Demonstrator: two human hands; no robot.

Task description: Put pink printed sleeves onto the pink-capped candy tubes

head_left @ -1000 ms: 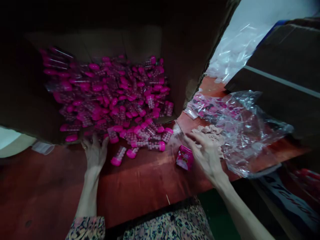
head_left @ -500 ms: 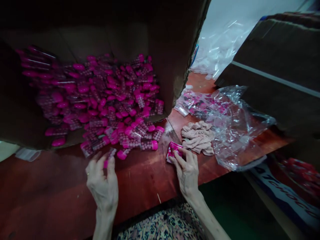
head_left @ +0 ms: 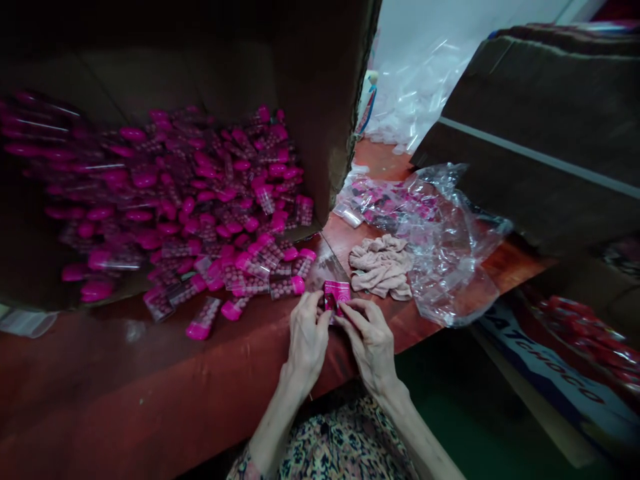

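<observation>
Both hands meet at a small pink printed packet [head_left: 337,292] above the front of the red table. My left hand [head_left: 309,327] pinches its left edge between thumb and fingers. On the lower right side, the fingers of my right hand [head_left: 369,333] close on it. Whether it is a single piece or several is too small to tell. To the left lies a clear tube with a pink cap [head_left: 203,319], with small round balls inside. A heap of similar tubes [head_left: 200,207] spills from the cardboard box [head_left: 320,120] onto the table.
A crumpled beige cloth [head_left: 381,267] lies right of the packet, beside a clear plastic bag [head_left: 450,247] with pink printed pieces around it. A dark carton [head_left: 540,133] stands at the right. Below the red table's [head_left: 100,400] edge is a printed box [head_left: 560,373] with red wrapped items.
My left hand has left the pink-capped tube on the table and moved right to take hold of the packet. My right hand still holds the packet. The view has shifted to the right.
</observation>
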